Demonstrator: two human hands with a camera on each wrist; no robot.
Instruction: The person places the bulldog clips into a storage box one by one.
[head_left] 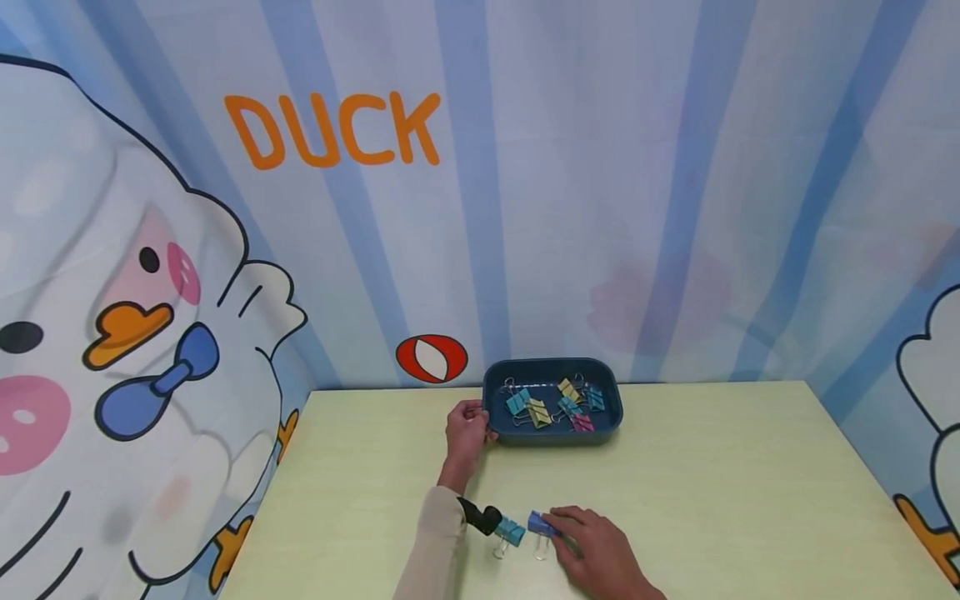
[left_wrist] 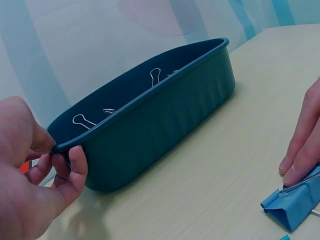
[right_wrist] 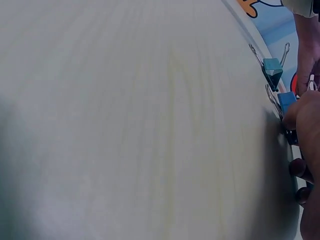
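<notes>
My left hand (head_left: pixel 467 433) grips the left end of a dark blue-green tray (head_left: pixel 555 438), its fingers curled at the rim in the left wrist view. Inside lie several binder clips in teal, yellow and pink, among them a yellow binder clip (head_left: pixel 538 413). Nearer the front of the table, my right hand (head_left: pixel 600 550) pinches a blue binder clip (head_left: pixel 542 524), with fingertips on its top and the thumb at its side. A teal binder clip (head_left: pixel 511 531) lies just left of it, its wire handles spread apart in the right wrist view.
The pale yellow table (head_left: pixel 720 492) reaches back to a printed duck curtain (head_left: pixel 570 167). The tray stands close to that curtain at the table's far edge. The left forearm's sleeve (head_left: pixel 435 542), with a black strap, passes beside the teal clip.
</notes>
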